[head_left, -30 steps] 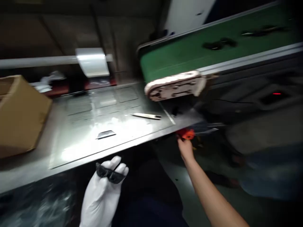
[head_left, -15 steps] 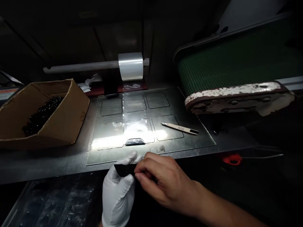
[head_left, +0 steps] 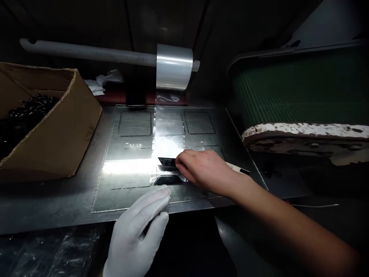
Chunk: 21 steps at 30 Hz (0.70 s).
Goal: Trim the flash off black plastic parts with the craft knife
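Observation:
My bare right hand pinches a small black trapezoid-shaped piece just above the clear sheet on the bench. Slightly nearer to me, a similar dark piece lies on a strip of clear film. Whether the held piece touches the film I cannot tell. In a white glove, my left hand is at the bench's front edge, empty, fingers stretched out and thumb apart. A pale knife-like tool lies partly hidden behind my right hand.
A cardboard box of black parts stands at left. The film comes off a roll on a white rod at the back. A green conveyor belt juts in from the right. Clear plastic trays lie below left.
My right hand has carried the black piece forward, out of the gloved left hand, to over the film. The left hand has let go and opened. The view has moved closer to the bench.

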Tool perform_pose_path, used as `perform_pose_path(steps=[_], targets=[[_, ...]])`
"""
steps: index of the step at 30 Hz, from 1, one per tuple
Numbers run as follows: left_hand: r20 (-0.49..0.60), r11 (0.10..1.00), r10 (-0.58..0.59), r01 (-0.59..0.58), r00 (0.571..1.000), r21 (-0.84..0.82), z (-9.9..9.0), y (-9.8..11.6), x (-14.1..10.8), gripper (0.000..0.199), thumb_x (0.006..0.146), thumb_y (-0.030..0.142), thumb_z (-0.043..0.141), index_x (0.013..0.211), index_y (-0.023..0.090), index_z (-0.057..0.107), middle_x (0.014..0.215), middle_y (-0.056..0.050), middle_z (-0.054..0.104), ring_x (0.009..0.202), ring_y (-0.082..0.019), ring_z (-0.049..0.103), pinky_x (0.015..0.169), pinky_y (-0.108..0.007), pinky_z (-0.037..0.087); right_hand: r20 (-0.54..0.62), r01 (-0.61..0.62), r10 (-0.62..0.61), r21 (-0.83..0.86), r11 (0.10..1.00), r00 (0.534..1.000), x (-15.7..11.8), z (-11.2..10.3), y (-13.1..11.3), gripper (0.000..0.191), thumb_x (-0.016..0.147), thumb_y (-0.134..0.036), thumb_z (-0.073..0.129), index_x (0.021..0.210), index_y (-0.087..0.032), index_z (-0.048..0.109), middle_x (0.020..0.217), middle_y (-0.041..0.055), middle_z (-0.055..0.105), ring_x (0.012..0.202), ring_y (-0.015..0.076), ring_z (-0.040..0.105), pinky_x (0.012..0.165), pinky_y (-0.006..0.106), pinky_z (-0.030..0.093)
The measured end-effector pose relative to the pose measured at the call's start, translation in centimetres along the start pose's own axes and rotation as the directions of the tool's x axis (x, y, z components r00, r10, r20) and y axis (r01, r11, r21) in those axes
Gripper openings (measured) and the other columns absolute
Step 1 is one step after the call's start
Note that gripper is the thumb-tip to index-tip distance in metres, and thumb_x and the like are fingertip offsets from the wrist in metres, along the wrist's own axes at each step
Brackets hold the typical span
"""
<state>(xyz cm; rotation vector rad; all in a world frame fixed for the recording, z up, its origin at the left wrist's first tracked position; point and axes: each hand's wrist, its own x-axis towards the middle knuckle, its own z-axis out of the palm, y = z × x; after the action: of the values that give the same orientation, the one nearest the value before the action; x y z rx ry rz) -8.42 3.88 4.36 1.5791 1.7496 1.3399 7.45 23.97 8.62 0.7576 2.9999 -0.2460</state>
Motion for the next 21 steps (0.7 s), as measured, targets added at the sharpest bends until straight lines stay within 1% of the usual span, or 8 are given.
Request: perform_pose_path(steps=[2,5,8,10,12,15,18,21], targets=[[-0.006,1.000,0.004,-0.004,1.000,-0.008,0.0,-0.2,0.5,0.040,0.092,0.014,0.068,0.128,0.031,0.075,0.128,-0.001,0.077,0.117,-0.026,0.073,0.107,-0.038,0.059,0.043,0.006,-0.005,-0.038,0.999,0.999,1.0,0.4,-0.1,0.024,0.107,-0.030,0.045,0.101,-0.017,0.064,0.094,0.0036,0.073,0.068,0.0163,0.063,0.056,0.032,0.025],[-0.036,0.995,-0.075,0.073,0.997,-0.065,0.2,-0.1,0.7,0.034,0.095,0.018,0.066,0.123,0.033,0.077,0.126,-0.001,0.078,0.117,-0.026,0.073,0.107,-0.037,0.058,0.079,0.006,-0.003,-0.044,0.999,0.997,1.9,1.1,-0.2,0.022,0.106,-0.029,0.047,0.098,-0.017,0.064,0.091,0.0033,0.073,0.065,0.0165,0.063,0.055,0.032,0.023],[-0.036,0.990,-0.108,0.104,0.994,-0.095,0.2,-0.2,0.5,0.033,0.096,0.019,0.065,0.123,0.035,0.077,0.125,-0.001,0.078,0.116,-0.026,0.073,0.105,-0.036,0.058,0.059,-0.002,-0.002,0.055,0.998,0.998,1.3,1.3,0.4,0.020,0.106,-0.030,0.050,0.103,-0.019,0.066,0.095,0.0038,0.075,0.071,0.0174,0.066,0.058,0.030,0.031],[-0.053,0.993,-0.097,0.093,0.994,-0.078,-0.2,-0.4,0.5,0.033,0.095,0.020,0.067,0.123,0.035,0.076,0.118,0.001,0.080,0.110,-0.024,0.075,0.100,-0.034,0.060,-0.036,-0.028,0.035,0.168,0.985,0.999,-0.5,1.2,1.4,0.021,0.106,-0.034,0.050,0.108,-0.020,0.066,0.099,0.0040,0.074,0.078,0.0181,0.068,0.064,0.030,0.040],[-0.092,0.998,-0.065,0.064,0.994,-0.018,-0.8,-0.7,0.9,0.034,0.093,0.020,0.070,0.122,0.037,0.075,0.109,0.002,0.081,0.100,-0.021,0.076,0.092,-0.029,0.061,-0.150,-0.106,0.143,0.234,0.966,0.978,-3.2,1.3,2.7,0.022,0.106,-0.035,0.050,0.109,-0.020,0.065,0.100,0.0050,0.073,0.083,0.0190,0.068,0.071,0.031,0.046],[-0.138,0.989,-0.013,0.033,0.990,0.144,-1.8,-1.4,2.4,0.033,0.094,0.024,0.070,0.125,0.035,0.073,0.105,0.002,0.080,0.097,-0.021,0.074,0.094,-0.032,0.059,-0.234,-0.279,0.310,0.156,0.948,0.921,-7.9,2.5,5.0,0.025,0.104,-0.037,0.053,0.119,-0.020,0.063,0.112,0.0102,0.070,0.101,0.0265,0.066,0.085,0.038,0.051],[-0.032,0.935,0.037,-0.023,0.999,0.353,-2.4,-2.2,5.2,0.032,0.096,0.032,0.067,0.127,0.027,0.072,0.119,-0.005,0.076,0.122,-0.029,0.065,0.113,-0.048,0.048,-0.258,-0.361,0.372,0.091,0.928,0.892,-10.8,4.6,6.4,0.024,0.105,-0.034,0.051,0.117,-0.018,0.063,0.112,0.0131,0.067,0.104,0.0304,0.063,0.090,0.043,0.052],[0.166,0.861,0.077,-0.149,0.983,0.486,-2.5,-2.8,7.9,0.026,0.097,0.031,0.063,0.119,0.022,0.073,0.136,-0.010,0.068,0.141,-0.032,0.051,0.128,-0.056,0.027,-0.347,-0.342,0.392,0.197,0.919,0.852,-11.1,5.2,6.1,0.022,0.107,-0.030,0.048,0.117,-0.018,0.063,0.110,0.0116,0.067,0.097,0.0248,0.066,0.081,0.036,0.054]])
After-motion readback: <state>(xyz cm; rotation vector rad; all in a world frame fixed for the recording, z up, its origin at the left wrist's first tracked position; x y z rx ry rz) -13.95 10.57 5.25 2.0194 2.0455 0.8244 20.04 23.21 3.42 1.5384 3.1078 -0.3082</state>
